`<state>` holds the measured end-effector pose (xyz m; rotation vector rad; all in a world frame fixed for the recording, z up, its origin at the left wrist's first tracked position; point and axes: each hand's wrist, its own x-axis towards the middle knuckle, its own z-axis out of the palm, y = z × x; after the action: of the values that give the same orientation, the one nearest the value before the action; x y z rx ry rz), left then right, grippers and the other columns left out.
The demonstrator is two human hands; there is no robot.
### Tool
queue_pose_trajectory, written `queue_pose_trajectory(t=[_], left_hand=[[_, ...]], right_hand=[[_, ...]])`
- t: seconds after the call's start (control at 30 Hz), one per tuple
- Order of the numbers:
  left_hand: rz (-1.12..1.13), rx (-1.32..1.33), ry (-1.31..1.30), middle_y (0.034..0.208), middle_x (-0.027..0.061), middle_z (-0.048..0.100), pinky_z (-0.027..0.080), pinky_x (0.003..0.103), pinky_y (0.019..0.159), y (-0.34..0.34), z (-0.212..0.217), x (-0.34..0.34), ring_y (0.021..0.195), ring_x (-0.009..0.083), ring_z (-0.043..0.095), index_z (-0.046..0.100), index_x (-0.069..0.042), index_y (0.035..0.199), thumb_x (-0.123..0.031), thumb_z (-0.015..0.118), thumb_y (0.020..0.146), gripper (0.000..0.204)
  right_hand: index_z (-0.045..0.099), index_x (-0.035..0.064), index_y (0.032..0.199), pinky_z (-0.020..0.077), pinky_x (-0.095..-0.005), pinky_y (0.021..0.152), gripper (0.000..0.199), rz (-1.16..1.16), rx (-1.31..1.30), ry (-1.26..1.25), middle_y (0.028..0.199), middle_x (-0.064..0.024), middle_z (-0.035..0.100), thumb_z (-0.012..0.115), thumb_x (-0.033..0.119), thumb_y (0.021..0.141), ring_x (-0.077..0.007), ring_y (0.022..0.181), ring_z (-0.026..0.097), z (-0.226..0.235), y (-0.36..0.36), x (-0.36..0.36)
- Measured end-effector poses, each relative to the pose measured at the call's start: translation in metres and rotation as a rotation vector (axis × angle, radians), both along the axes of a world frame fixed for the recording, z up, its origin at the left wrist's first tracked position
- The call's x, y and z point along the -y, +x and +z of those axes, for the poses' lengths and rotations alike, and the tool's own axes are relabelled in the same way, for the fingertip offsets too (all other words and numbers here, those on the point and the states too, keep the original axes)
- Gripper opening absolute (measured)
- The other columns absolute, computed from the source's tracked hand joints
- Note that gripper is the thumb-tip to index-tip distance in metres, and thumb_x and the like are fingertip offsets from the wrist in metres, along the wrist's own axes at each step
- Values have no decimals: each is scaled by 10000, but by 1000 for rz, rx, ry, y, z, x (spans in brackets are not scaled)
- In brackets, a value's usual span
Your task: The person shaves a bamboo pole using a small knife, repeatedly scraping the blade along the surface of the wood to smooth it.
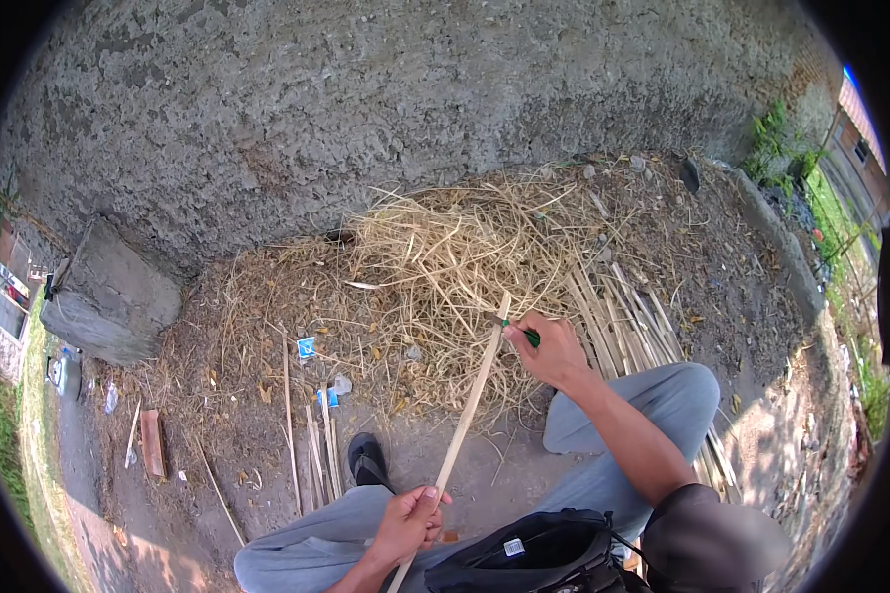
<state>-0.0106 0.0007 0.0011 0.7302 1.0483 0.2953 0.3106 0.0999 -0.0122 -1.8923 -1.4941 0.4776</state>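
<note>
A long pale strip, probably split bamboo [473, 400], slants from my lap up toward a heap of shavings. My left hand [412, 522] is closed round its lower part, above my left thigh. In my right hand [551, 350] is a knife with a green handle [532, 338]. Its short dark blade [495, 319] lies against the strip near the upper end. The fingers of my right hand are wrapped round the handle and hide part of it. Just beyond the blade spreads the heap of curly, straw-coloured shavings [435, 247].
Several pale strips [618, 321] lie beside my right knee, and more strips [324, 450] lie by my left foot. A rough grey wall [396, 109] rises behind the heap. A concrete block [119, 296] stands at left. Blue wrappers [307, 348] and a reddish brick piece [152, 443] litter the ground.
</note>
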Motion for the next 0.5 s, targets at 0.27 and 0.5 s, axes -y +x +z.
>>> queue_pose_trajectory(t=[0.27,0.5], left_hand=[[108,-142,400,636,-16,445,307,234,431,7,-11,-6,492,46,369,559,-10,1188,-210,479,1069,245],[49,-191,750,667,-20,486,382,231,450,0,-45,13,505,46,426,509,-58,1426,-180,497,1062,383]], right_hand=[[667,92,900,508,-446,527,220,373,9,215,768,-127,712,684,310,921,-360,600,658,4,-53,42],[662,94,877,522,-433,525,215,299,25,160,796,-101,727,692,303,911,-344,617,672,-5,-42,33]])
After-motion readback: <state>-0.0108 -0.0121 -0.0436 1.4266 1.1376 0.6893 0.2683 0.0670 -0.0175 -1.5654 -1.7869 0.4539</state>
